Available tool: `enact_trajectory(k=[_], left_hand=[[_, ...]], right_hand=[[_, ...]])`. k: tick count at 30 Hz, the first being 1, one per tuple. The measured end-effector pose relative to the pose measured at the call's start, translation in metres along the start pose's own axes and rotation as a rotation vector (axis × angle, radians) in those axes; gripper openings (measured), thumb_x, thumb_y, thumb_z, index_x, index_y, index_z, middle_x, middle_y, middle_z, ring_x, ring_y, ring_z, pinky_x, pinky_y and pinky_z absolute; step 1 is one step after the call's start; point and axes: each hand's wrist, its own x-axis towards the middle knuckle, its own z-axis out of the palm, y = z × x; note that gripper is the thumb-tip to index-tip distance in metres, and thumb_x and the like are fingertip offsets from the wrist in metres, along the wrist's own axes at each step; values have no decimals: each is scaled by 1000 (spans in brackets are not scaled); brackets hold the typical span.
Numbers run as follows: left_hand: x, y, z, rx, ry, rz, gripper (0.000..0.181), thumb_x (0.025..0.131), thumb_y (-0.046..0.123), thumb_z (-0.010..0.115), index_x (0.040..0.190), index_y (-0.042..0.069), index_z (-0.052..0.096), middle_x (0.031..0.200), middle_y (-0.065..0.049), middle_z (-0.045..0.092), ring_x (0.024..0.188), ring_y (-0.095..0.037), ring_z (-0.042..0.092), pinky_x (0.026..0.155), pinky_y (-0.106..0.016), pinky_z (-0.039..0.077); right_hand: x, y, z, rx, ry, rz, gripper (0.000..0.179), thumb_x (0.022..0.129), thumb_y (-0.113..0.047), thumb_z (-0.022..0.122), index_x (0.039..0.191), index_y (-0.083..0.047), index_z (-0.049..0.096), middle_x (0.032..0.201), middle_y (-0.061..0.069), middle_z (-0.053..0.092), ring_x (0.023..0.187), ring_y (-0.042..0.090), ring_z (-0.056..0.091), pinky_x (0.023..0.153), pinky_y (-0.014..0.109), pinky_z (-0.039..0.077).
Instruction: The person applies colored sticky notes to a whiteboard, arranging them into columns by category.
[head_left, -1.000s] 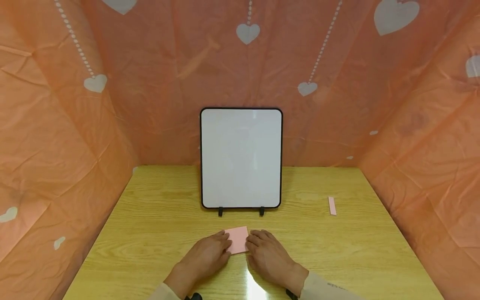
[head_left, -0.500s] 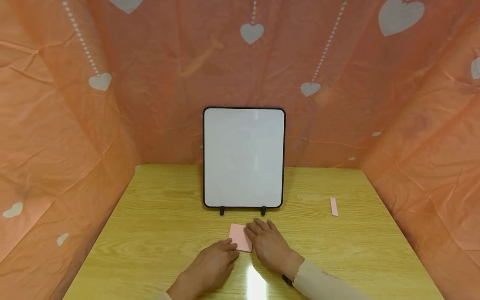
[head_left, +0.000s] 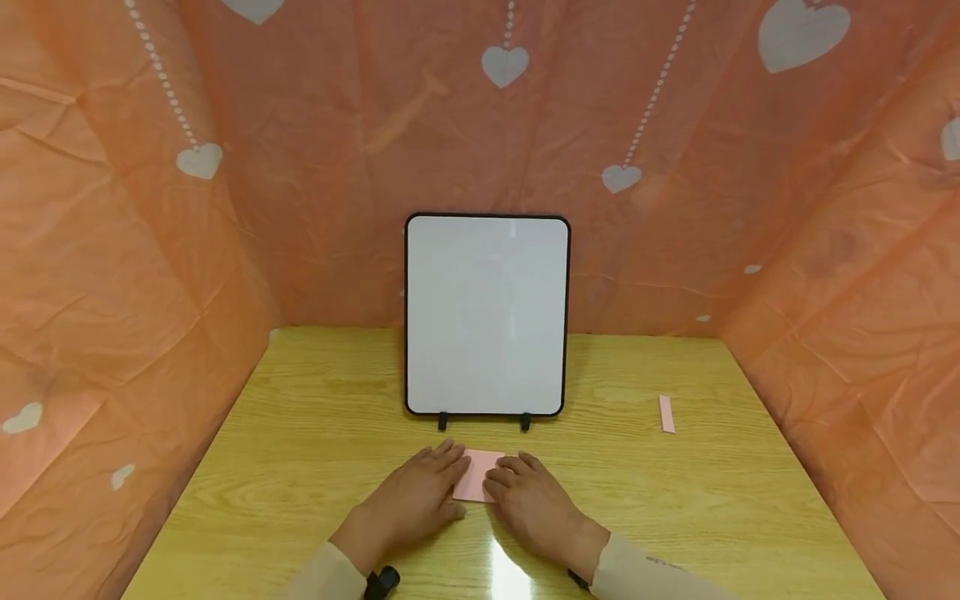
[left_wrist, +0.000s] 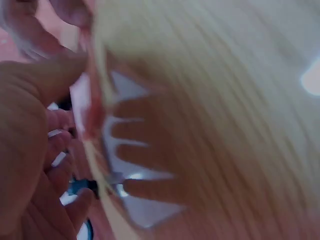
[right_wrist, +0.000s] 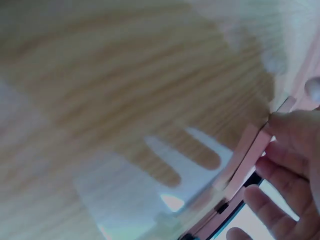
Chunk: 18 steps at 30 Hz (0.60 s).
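Note:
A square pink sticky note pad [head_left: 474, 482] lies on the wooden table, between both hands. Along its left side rest the extended fingers of the left hand [head_left: 412, 497], with the thumb at the near left corner. The right hand [head_left: 536, 508] holds the pad by its right side, its bent fingertips over the top. In the right wrist view, the right thumb [right_wrist: 290, 130] meets the pad's thin edge [right_wrist: 252, 155], the other fingers lying loosely beyond. The left wrist view is blurred; there the left thumb [left_wrist: 60, 75] reaches the pink edge.
A white board [head_left: 485, 317] with a black frame stands upright on small black feet behind the pad. To the right lies a narrow pink strip [head_left: 667, 414]. Orange cloth [head_left: 135, 275] with white hearts encloses the table's back and sides.
The pad has been turned on the table and sits more squarely. The left hand has moved forward along its left side; the right hand has drawn slightly back towards the near right corner.

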Motion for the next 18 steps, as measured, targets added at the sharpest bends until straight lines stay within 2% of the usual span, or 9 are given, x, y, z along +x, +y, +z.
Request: enact_trajectory(k=[3, 7, 10, 18], left_hand=[[3, -6, 1, 7, -76, 44, 79, 100, 56, 64, 161, 9, 45, 170, -8, 37, 161, -27, 29, 131, -50, 28], [1, -9, 4, 88, -73, 118, 81, 100, 61, 60, 160, 9, 46, 169, -8, 39, 160, -26, 31, 130, -47, 30], [0, -10, 6, 127, -51, 149, 79, 102, 62, 57, 160, 9, 47, 169, -7, 40, 159, -25, 33, 130, -45, 31], [0, -13, 6, 150, -72, 187, 93, 97, 76, 49, 161, 9, 44, 169, -8, 39, 158, -23, 36, 128, -41, 34]], right_hand=[[-4, 7, -2, 9, -49, -11, 27, 106, -23, 64, 130, -21, 75, 133, -7, 71, 133, 19, 61, 114, 47, 51], [-9, 11, -3, 37, -61, 3, 26, 106, -23, 64, 130, -22, 75, 133, -8, 71, 134, 19, 60, 115, 47, 50], [-8, 11, -2, 43, -26, 0, 23, 104, -28, 68, 124, -21, 77, 129, -7, 73, 130, 18, 62, 114, 47, 51], [-1, 2, 3, -36, 128, -55, 22, 99, -41, 74, 103, -20, 76, 110, -7, 76, 113, 16, 66, 108, 45, 54]])
